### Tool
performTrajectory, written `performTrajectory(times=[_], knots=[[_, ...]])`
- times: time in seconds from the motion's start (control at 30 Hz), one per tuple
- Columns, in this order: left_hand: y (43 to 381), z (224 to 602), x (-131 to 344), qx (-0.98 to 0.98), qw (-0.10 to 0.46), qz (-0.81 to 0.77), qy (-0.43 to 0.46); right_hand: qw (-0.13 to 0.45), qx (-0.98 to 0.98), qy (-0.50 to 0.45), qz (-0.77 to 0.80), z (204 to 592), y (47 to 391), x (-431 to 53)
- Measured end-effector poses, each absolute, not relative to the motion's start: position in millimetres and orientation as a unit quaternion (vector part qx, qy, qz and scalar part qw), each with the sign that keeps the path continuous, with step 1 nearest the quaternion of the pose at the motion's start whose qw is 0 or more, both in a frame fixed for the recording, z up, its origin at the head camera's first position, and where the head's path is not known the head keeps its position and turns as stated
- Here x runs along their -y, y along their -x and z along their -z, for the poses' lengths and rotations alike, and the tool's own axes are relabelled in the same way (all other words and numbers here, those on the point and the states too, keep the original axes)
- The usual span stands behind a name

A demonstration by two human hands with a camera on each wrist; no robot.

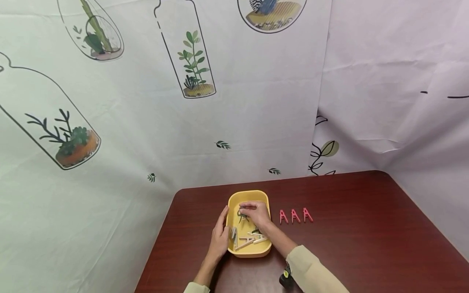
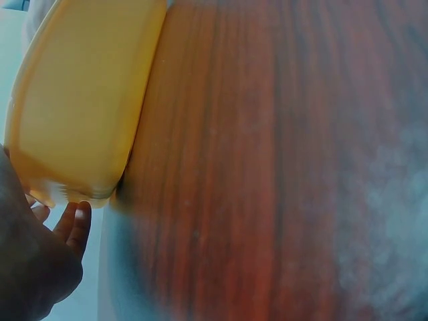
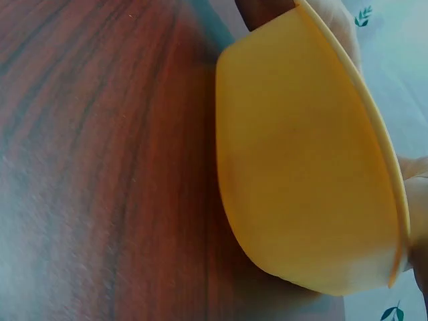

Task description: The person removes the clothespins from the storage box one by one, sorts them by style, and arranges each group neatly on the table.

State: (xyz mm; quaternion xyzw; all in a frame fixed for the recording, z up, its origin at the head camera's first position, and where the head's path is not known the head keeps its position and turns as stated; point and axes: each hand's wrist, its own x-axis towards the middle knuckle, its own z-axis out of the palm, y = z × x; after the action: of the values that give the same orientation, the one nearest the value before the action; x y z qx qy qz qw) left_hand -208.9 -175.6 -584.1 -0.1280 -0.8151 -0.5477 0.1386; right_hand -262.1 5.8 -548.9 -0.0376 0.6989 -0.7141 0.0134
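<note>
A yellow plastic tub (image 1: 249, 253) stands on the table, its left side held by my left hand (image 1: 220, 239). The fingers of that hand lie along the outer wall, with the thumb at the rim. My right hand (image 1: 258, 213) reaches over the right rim into the tub and pinches a dark green clothespin (image 1: 242, 215) near the far end. White clothespins (image 1: 246, 241) lie at the near end of the tub, with another dark one (image 1: 256, 230) beside them, partly hidden by the right wrist. The wrist views show mostly the tub's outer wall (image 3: 301, 147).
Three pink clothespins (image 1: 294, 216) lie in a row on the dark red wooden table (image 1: 366, 236), right of the tub. A small black object (image 1: 286, 280) is by the right sleeve. A printed cloth (image 1: 256, 122) hangs behind the table.
</note>
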Motion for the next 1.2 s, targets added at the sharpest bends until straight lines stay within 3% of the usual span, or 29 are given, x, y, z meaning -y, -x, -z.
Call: performTrajectory(times=[0.53, 0.87, 1.2], knots=[[195.8, 557.4, 161.4, 0.801, 0.14, 0.571, 0.115, -0.001, -0.66, 0.035, 0.75, 523.2, 268.4, -36.6], [209.3, 584.0, 172.5, 0.81, 0.14, 0.557, 0.12, -0.025, -0.645, 0.03, 0.763, 513.7, 273.9, -63.1], [209.3, 582.0, 174.2, 0.81, 0.139, 0.555, 0.13, -0.035, -0.681, 0.003, 0.732, 511.2, 275.9, -95.6]])
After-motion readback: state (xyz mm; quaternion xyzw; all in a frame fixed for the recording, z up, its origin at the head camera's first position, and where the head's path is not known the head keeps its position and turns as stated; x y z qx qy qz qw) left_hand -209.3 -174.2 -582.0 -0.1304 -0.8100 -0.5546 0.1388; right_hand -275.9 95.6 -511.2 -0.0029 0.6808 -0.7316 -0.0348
